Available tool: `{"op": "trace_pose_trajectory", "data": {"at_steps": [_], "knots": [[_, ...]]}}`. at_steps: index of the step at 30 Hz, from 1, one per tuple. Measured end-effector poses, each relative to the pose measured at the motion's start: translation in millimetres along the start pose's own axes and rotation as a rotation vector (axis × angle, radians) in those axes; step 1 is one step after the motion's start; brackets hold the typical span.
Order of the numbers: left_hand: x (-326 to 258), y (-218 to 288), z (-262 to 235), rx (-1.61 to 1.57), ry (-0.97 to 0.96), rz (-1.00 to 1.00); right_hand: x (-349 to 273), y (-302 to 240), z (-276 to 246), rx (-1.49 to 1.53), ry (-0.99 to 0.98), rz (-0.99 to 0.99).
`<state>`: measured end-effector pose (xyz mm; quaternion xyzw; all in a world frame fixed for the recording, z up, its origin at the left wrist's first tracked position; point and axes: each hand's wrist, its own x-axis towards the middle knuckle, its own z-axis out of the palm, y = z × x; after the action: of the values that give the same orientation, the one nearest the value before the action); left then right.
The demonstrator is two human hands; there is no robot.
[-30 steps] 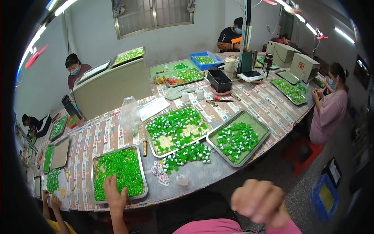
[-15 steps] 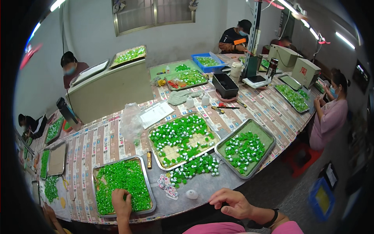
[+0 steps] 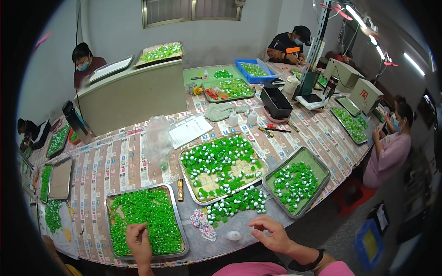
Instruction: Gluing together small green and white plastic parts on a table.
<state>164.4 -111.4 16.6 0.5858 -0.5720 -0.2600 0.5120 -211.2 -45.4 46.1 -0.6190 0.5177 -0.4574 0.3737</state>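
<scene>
While our left hand (image 3: 138, 239) dips curled fingers into the full tray of green caps (image 3: 146, 221), our right hand (image 3: 271, 233) pinches empty above the small loose pile of assembled green-and-white caps (image 3: 235, 204) on the bench (image 3: 115, 161).

Left hand (image 3: 139, 239) rests in the lower-left tray of green caps (image 3: 146, 221), fingertips buried among them, so its grip can't be read. Right hand (image 3: 272, 233) curls at the bottom centre, anything pinched too small to tell. Both forearms cut off by the bottom edge
</scene>
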Motion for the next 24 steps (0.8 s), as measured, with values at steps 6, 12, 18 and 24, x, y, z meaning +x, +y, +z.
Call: {"op": "trace_pose_trajectory", "data": {"at_steps": [6, 12, 18, 24], "knots": [[-4, 16, 14, -0.484, -0.068, -0.275, 2, 10, 6, -0.144, 0.007, 0.077], [-12, 22, 24, -0.784, -0.045, -0.518, 4, 21, 10, -0.254, -0.050, 0.062], [-24, 21, 33, -0.891, -0.073, -0.571, 6, 30, 17, -0.290, -0.117, -0.010], [-30, 30, 46, -0.955, -0.163, -0.656, 8, 29, 25, -0.253, -0.207, -0.080]]}}
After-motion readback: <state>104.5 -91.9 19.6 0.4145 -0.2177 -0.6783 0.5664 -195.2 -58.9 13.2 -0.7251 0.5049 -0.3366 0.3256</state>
